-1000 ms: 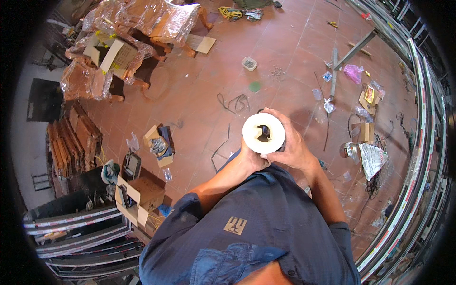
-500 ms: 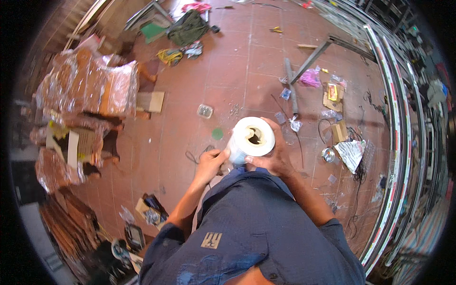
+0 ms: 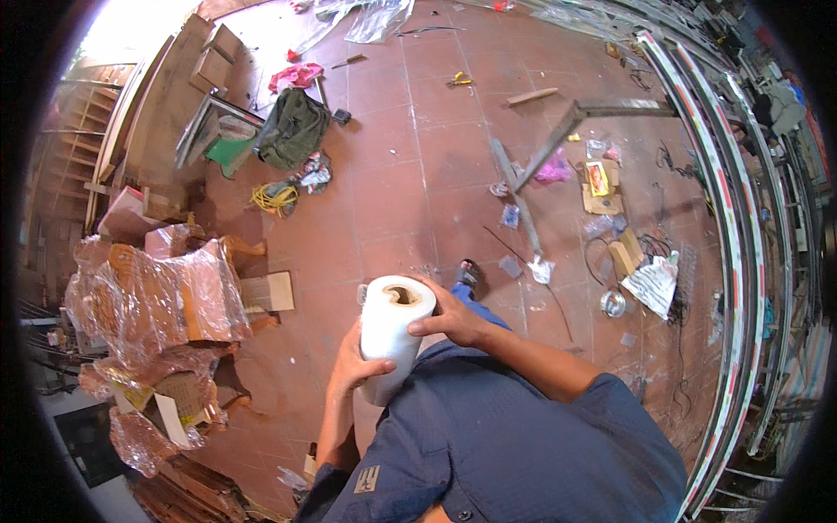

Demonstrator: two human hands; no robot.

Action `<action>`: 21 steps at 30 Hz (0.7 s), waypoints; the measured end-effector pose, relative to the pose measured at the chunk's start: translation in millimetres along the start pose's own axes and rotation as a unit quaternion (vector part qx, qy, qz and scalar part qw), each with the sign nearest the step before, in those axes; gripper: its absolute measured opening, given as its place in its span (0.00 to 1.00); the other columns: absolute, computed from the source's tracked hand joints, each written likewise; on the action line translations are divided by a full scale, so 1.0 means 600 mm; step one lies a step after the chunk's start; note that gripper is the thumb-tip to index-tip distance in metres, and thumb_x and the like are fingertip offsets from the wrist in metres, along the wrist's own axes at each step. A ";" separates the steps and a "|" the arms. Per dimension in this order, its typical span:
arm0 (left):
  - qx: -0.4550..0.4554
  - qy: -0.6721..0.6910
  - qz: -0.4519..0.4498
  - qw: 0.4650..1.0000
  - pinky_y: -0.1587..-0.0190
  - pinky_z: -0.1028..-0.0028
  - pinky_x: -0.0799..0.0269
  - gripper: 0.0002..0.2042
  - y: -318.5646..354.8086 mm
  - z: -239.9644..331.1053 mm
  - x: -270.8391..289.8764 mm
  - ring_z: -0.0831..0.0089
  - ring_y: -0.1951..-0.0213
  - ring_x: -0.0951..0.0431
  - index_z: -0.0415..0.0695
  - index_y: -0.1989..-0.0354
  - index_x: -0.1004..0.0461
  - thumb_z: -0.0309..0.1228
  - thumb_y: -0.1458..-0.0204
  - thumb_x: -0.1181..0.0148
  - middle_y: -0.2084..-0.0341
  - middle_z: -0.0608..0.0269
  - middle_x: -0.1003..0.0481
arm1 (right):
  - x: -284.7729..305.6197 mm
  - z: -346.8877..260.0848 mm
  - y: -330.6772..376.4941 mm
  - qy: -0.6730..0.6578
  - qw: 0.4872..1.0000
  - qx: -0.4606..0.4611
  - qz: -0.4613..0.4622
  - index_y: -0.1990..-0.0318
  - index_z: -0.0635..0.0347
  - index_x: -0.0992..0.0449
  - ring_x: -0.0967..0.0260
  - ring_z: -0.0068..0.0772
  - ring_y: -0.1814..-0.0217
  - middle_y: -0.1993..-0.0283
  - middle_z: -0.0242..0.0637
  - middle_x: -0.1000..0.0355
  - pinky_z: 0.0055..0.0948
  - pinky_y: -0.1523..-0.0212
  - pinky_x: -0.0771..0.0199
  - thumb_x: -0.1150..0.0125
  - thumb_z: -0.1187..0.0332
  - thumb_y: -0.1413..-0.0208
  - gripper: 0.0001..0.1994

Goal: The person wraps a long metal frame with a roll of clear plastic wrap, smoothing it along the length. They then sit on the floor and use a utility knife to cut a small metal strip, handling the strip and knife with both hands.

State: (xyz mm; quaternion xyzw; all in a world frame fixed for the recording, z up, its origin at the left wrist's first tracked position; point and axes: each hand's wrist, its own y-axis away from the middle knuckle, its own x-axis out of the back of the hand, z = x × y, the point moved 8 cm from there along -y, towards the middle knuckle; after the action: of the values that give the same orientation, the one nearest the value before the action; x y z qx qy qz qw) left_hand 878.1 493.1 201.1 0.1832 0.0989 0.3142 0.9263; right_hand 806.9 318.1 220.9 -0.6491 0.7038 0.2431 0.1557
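Between my two hands is a thick roll of clear stretch film (image 3: 390,340), tilted so its brown cardboard core shows at the top. My left hand (image 3: 351,366) wraps the lower left side of the roll, thumb across its front. On the upper right side my right hand (image 3: 446,315) grips it, thumb on the front and the other fingers partly hidden behind. The roll is held close in front of my dark blue shirt. One of my feet (image 3: 468,272) shows beyond it on the tiled floor.
Film-wrapped wooden furniture (image 3: 166,296) stands at the left. A dark green bag (image 3: 294,128) and yellow cord (image 3: 274,200) lie far left. A metal frame (image 3: 547,150), a cardboard box piece (image 3: 602,187) and a white sack (image 3: 652,286) lie at right, beside long metal profiles (image 3: 734,261).
My hands have brought the roll left and nearer my body, and it leans so more of its side shows. My view has shifted, and a foot now shows ahead.
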 end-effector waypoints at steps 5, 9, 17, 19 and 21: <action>0.012 -0.037 0.041 0.998 0.38 0.61 0.32 0.55 -0.136 0.076 0.052 0.60 0.41 0.26 0.35 0.31 0.37 0.47 0.71 0.17 0.42 0.50 0.27 | 0.086 -0.061 -0.152 0.032 0.999 -0.005 -0.028 0.28 0.65 0.41 0.38 0.37 0.29 0.33 0.45 0.32 0.37 0.27 0.42 0.22 0.56 0.53 0.47; -0.006 0.039 0.075 0.996 0.40 0.60 0.29 0.56 -0.244 0.144 0.071 0.59 0.41 0.25 0.35 0.31 0.40 0.50 0.67 0.16 0.42 0.50 0.27 | 0.132 -0.121 -0.274 0.028 0.999 -0.017 0.008 0.30 0.66 0.38 0.36 0.36 0.31 0.35 0.45 0.31 0.36 0.28 0.40 0.22 0.56 0.52 0.45; -0.077 -0.137 0.011 0.988 0.41 0.59 0.27 0.60 -0.558 0.265 0.182 0.57 0.42 0.23 0.37 0.31 0.39 0.58 0.72 0.16 0.44 0.47 0.24 | 0.273 -0.220 -0.512 0.048 0.992 0.018 0.113 0.30 0.64 0.38 0.32 0.32 0.35 0.35 0.39 0.31 0.35 0.32 0.34 0.21 0.60 0.51 0.43; -0.059 -0.188 -0.035 0.980 0.37 0.56 0.29 0.59 -0.650 0.294 0.217 0.49 0.39 0.24 0.38 0.30 0.38 0.55 0.72 0.17 0.42 0.40 0.25 | 0.308 -0.235 -0.567 -0.008 0.985 0.044 0.166 0.28 0.63 0.41 0.34 0.36 0.32 0.35 0.41 0.32 0.38 0.29 0.37 0.22 0.59 0.53 0.46; -0.005 -0.302 -0.097 0.949 0.36 0.54 0.31 0.59 -0.726 0.352 0.231 0.43 0.37 0.26 0.39 0.29 0.39 0.55 0.72 0.18 0.41 0.34 0.26 | 0.323 -0.250 -0.595 -0.089 0.972 0.052 0.212 0.27 0.63 0.43 0.36 0.40 0.30 0.33 0.43 0.34 0.41 0.28 0.38 0.22 0.58 0.53 0.48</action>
State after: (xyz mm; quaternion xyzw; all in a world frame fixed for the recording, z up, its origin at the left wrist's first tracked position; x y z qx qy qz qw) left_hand 1287.3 200.2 209.5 0.2543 -0.1694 0.1538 0.9397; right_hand 1153.6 60.0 192.1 -0.4521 0.8203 0.2901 0.1964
